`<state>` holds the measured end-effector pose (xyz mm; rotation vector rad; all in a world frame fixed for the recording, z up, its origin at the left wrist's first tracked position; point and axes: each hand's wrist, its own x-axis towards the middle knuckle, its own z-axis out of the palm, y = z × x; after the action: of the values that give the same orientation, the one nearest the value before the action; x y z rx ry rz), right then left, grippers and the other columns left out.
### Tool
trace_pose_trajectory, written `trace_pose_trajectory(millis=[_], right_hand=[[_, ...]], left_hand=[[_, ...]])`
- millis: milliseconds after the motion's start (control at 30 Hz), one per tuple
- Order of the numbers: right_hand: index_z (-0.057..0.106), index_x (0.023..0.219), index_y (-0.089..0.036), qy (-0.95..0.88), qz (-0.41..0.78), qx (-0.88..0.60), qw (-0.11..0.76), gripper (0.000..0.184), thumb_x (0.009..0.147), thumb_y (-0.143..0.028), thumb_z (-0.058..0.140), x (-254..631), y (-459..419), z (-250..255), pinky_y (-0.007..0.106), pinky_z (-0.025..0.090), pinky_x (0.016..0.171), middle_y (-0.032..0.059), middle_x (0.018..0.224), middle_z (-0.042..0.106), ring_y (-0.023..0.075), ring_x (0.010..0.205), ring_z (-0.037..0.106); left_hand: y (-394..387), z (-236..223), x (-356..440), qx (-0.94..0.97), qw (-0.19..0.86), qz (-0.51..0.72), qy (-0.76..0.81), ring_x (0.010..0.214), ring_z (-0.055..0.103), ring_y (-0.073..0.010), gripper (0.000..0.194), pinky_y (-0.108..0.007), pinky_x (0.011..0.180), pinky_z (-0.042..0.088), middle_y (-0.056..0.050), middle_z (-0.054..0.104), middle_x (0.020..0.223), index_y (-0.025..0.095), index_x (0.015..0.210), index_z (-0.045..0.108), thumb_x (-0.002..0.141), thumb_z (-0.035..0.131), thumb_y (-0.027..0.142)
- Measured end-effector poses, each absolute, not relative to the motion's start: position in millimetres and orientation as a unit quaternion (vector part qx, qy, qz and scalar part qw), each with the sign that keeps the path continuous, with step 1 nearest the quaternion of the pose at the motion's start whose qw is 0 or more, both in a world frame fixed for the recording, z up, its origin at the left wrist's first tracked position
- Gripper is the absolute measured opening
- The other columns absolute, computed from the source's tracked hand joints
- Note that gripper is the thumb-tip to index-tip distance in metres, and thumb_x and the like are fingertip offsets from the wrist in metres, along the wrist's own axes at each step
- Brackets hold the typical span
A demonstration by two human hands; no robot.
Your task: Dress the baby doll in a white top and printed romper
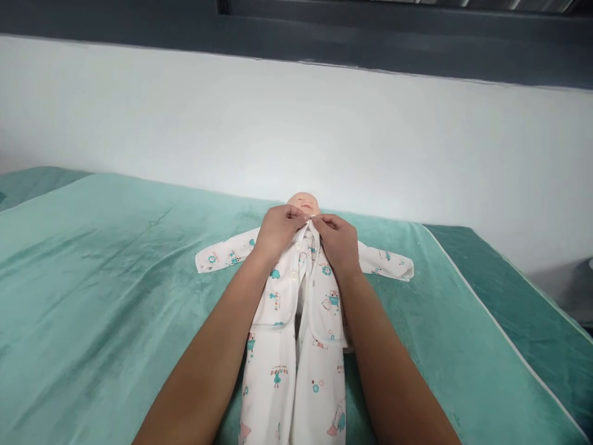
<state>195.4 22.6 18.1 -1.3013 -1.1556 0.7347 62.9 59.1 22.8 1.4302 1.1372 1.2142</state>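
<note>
A baby doll [304, 201] lies on its back, its head toward the wall. It wears a white printed jacket [278, 296] with sleeves spread to both sides, and matching trousers [319, 386]. My left hand [281, 230] pinches the jacket's collar edge just below the doll's chin. Opposite it, my right hand [337, 240] pinches the other collar edge, and the fingertips of both hands nearly meet. Below the collar the jacket front hangs apart, with small buttons [295, 274] along the left edge. Whatever lies between my fingertips is too small to make out.
A green plush sheet [115, 278] covers the bed, with a darker green band [509, 296] on the right. A white wall [296, 123] rises behind the doll's head, beneath a dark ledge [324, 37]. A dark object [579, 287] stands at the far right edge.
</note>
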Motion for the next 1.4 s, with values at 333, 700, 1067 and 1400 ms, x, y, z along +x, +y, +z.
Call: trace_pose_trajectory(millis=[333, 700, 1067, 1400], right_hand=[[0.079, 0.085, -0.020, -0.529, 0.325, -0.541, 0.567, 0.016, 0.076, -0.032, 0.072, 198.9, 16.2, 20.2, 0.031, 0.052, 0.086, 0.0030, 0.093, 0.078, 0.0203, 0.091, 0.070], [0.071, 0.091, -0.019, -0.532, 0.352, -0.573, 0.515, 0.025, 0.070, -0.032, 0.075, 195.8, 13.9, 21.3, 0.027, 0.047, 0.067, -0.0022, 0.076, 0.068, 0.0130, 0.067, 0.060], [0.065, 0.102, -0.021, -0.549, 0.365, -0.561, 0.501, 0.033, 0.073, -0.033, 0.076, 196.5, 11.5, 18.1, 0.027, 0.046, 0.069, -0.0025, 0.081, 0.070, 0.0136, 0.072, 0.061], [0.065, 0.101, -0.022, -0.533, 0.386, -0.506, 0.558, 0.023, 0.085, -0.040, 0.066, 193.0, -9.4, 9.8, 0.030, 0.045, 0.077, 0.0002, 0.088, 0.068, 0.0156, 0.081, 0.059]], left_hand=[[55.5, 21.7, 58.5, 0.538, 0.527, 0.496, 0.432, 0.073, 0.065, -0.0149, 0.011, -0.030, 0.076, 0.049, -0.004, 0.073, 0.081, 0.016, 0.080, 0.070, 0.071, 0.072, 0.021], [50.0, 26.4, 56.8, 0.565, 0.513, 0.465, 0.450, 0.071, 0.063, -0.0142, 0.019, -0.027, 0.069, 0.046, -0.002, 0.071, 0.077, 0.016, 0.083, 0.070, 0.070, 0.074, 0.029], [46.8, 28.7, 52.9, 0.507, 0.589, 0.468, 0.421, 0.071, 0.063, -0.0147, 0.021, -0.028, 0.068, 0.048, -0.002, 0.070, 0.077, 0.015, 0.085, 0.071, 0.064, 0.072, 0.019], [45.7, 19.0, 56.2, 0.582, 0.496, 0.480, 0.431, 0.082, 0.065, -0.0163, 0.015, -0.028, 0.078, 0.047, -0.004, 0.072, 0.087, 0.017, 0.084, 0.070, 0.073, 0.069, 0.026]])
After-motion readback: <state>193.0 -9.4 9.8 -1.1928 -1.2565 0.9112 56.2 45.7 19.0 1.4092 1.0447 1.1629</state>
